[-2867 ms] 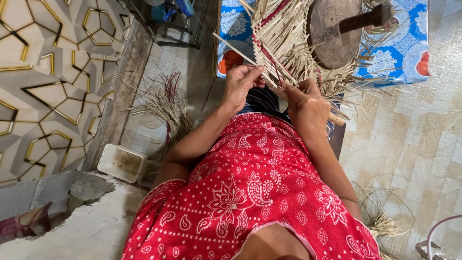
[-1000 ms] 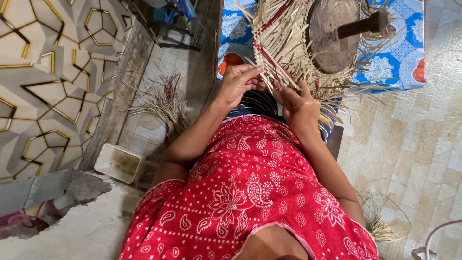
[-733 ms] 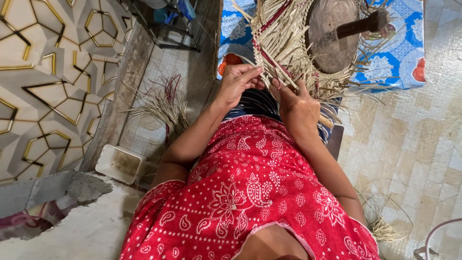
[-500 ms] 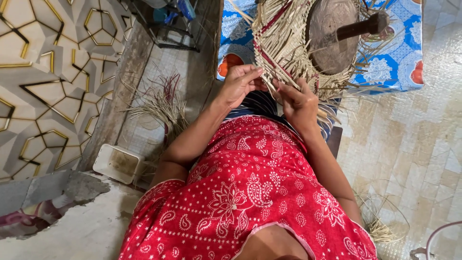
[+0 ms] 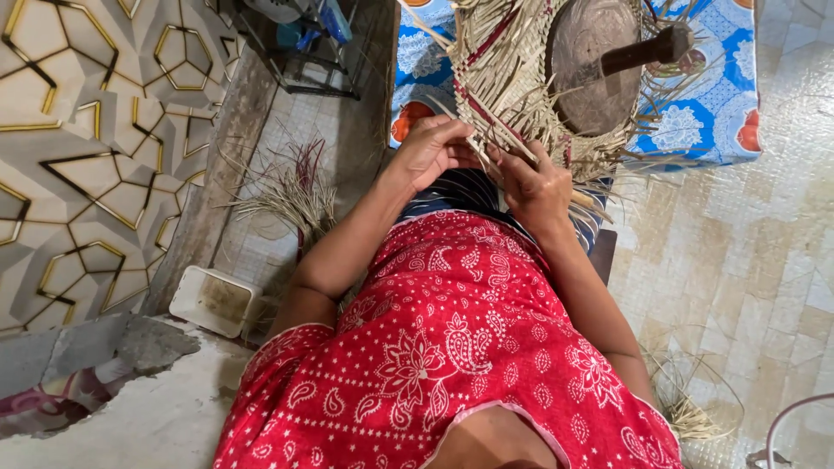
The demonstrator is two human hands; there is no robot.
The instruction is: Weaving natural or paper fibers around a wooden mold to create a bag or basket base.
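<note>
Woven straw mat [image 5: 512,82], partly finished, lying over a blue patterned cloth [image 5: 704,104]; its far edge is cut off. Left hand [image 5: 432,152] and right hand [image 5: 534,187] both in a pinching grip on loose straw strips [image 5: 495,143] at its near edge; fingertips partly hidden. Round dark stone with handle [image 5: 599,65] rests on the mat.

Soft, even daylight fills the scene, with only faint shadows and no harsh glare. Focus is sharp throughout. Wide-lens distortion bends lines near the edges.
</note>
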